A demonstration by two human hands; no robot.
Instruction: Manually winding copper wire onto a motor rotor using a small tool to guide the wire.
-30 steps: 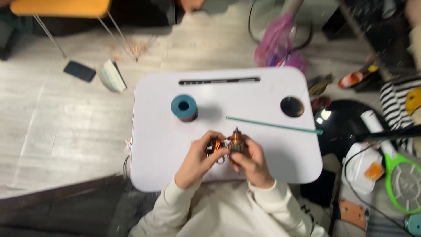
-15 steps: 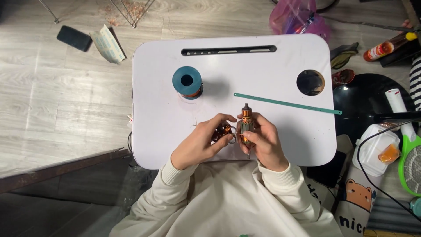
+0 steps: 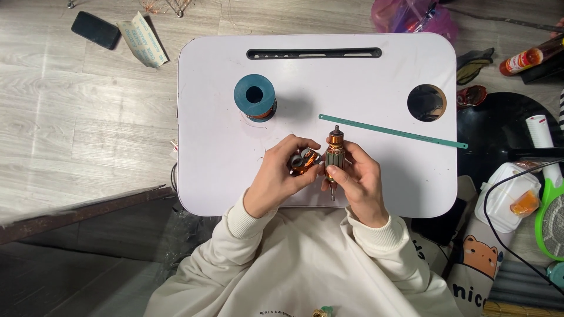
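Right hand (image 3: 359, 183) clenches motor rotor (image 3: 335, 157) upright, steadying it | left hand (image 3: 281, 179) at its 9 o'clock pinches small copper coil (image 3: 303, 162) alongside | teal spool (image 3: 255, 97) at 11 o'clock on bench (image 3: 388, 182)

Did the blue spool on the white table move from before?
No. The blue spool sits in the same spot on the white table, left of the green strip; only the camera shifted.

A white lap table (image 3: 235, 176) with a slot handle and a round hole stands on a grey wood floor (image 3: 70, 117); a teal wire spool (image 3: 255, 97) and a long green strip (image 3: 392, 131) lie on it, well apart
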